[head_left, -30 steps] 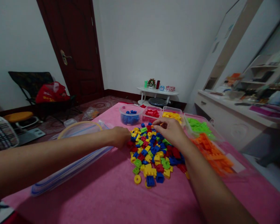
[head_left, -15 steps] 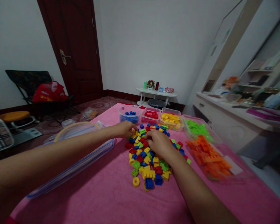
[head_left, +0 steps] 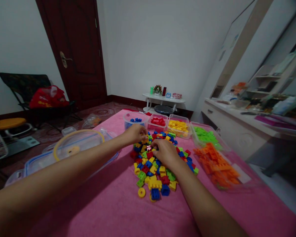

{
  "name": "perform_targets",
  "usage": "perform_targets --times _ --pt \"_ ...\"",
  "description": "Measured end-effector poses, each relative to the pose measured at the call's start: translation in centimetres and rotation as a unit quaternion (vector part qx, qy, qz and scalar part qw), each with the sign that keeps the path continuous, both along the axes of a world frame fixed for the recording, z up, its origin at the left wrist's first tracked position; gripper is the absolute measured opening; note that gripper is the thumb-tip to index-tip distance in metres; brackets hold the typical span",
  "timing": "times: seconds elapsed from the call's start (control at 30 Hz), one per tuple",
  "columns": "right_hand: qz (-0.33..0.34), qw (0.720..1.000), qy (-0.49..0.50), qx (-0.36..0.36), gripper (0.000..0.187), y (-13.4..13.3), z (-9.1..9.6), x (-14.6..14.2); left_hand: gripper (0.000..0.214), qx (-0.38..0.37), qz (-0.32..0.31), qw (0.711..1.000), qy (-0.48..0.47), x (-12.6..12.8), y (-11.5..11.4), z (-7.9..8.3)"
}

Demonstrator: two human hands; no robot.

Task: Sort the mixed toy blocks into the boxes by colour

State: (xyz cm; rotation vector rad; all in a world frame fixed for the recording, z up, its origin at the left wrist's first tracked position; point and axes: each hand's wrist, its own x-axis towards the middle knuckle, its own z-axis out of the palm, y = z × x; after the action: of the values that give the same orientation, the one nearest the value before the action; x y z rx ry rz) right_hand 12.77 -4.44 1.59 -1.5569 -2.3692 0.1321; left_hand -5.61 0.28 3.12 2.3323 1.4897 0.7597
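Pink cloth point(head_left: 108, 210) covers a table bearing a heap of small multicoloured plastic building blocks point(head_left: 158, 166). Left hand point(head_left: 136, 134) and right hand point(head_left: 164, 153) rest curled on the heap's far side; whether either grips a block cannot be told.

My right hand point(head_left: 164, 153) covers the middle of the block pile point(head_left: 158, 168), so I can't tell what its fingertips pinch. My left hand point(head_left: 136, 133) curls at the pile's far edge; whatever it holds is hidden. Both forearms run off the bottom edge. The items on the small white table point(head_left: 162, 97) are too small to name (likewise the blurred dresser point(head_left: 239, 126) clutter).
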Motion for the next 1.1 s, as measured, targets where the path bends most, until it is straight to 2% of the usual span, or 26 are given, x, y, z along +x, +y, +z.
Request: perform_targets --times 0.1,0.17,0.23,0.27,0.3,0.37,0.43,0.47,0.5,0.57,0.67,0.83,1.0,1.1 --pt "0.013 0.999 0.042 -0.017 0.020 0.5 0.1 0.5 0.017 -0.063 0.012 0.989 -0.132 2.1 -0.2 0.6" --pt "0.028 0.993 0.108 -0.044 0.014 1.0 0.3 1.2 0.021 -0.090 0.011 0.964 -0.250 3.7 -0.3 0.9" --pt "0.028 0.967 0.233 -0.095 0.009 1.6 0.8 1.9 0.024 -0.082 0.014 0.929 -0.359 5.2 -0.5 1.1" --pt "0.015 0.940 0.317 -0.125 0.007 1.9 1.0 2.3 0.026 -0.068 0.016 0.912 -0.404 5.8 -0.6 1.1" --pt "-0.003 0.900 0.407 -0.155 0.006 2.1 1.3 2.6 0.027 -0.049 0.018 0.897 -0.439 6.4 -0.7 1.2" --pt "-0.032 0.788 0.578 -0.210 0.009 2.3 1.9 2.9 0.026 -0.004 0.017 0.879 -0.477 7.3 -0.9 1.0" --pt "-0.045 0.670 0.695 -0.257 0.009 2.1 2.5 2.8 0.024 0.039 0.015 0.880 -0.473 7.7 -1.0 0.6" --pt "-0.047 0.622 0.729 -0.282 0.009 2.0 2.7 2.7 0.022 0.055 0.015 0.886 -0.459 7.8 -1.0 0.3" --pt "-0.047 0.585 0.750 -0.305 0.010 1.8 2.9 2.5 0.022 0.068 0.014 0.895 -0.441 7.9 -1.1 0.0" --pt "-0.043 0.540 0.767 -0.343 0.018 1.5 3.0 2.2 0.023 0.078 0.009 0.911 -0.405 7.7 -1.1 -0.7" --pt "-0.028 0.522 0.768 -0.369 0.024 1.2 3.0 1.8 0.027 0.069 -0.022 0.929 -0.362 7.3 -1.2 -1.3" --pt "-0.029 0.526 0.758 -0.385 0.021 1.3 2.8 1.8 0.033 0.050 -0.062 0.942 -0.327 7.0 -1.7 -1.2" --pt "-0.026 0.560 0.742 -0.368 0.017 1.5 2.7 2.1 0.037 0.036 -0.033 0.911 -0.410 6.4 -1.0 -1.1" --pt "-0.034 0.604 0.731 -0.315 0.012 2.6 2.3 2.8 0.034 0.019 0.007 0.882 -0.470 5.3 -0.3 -0.7"
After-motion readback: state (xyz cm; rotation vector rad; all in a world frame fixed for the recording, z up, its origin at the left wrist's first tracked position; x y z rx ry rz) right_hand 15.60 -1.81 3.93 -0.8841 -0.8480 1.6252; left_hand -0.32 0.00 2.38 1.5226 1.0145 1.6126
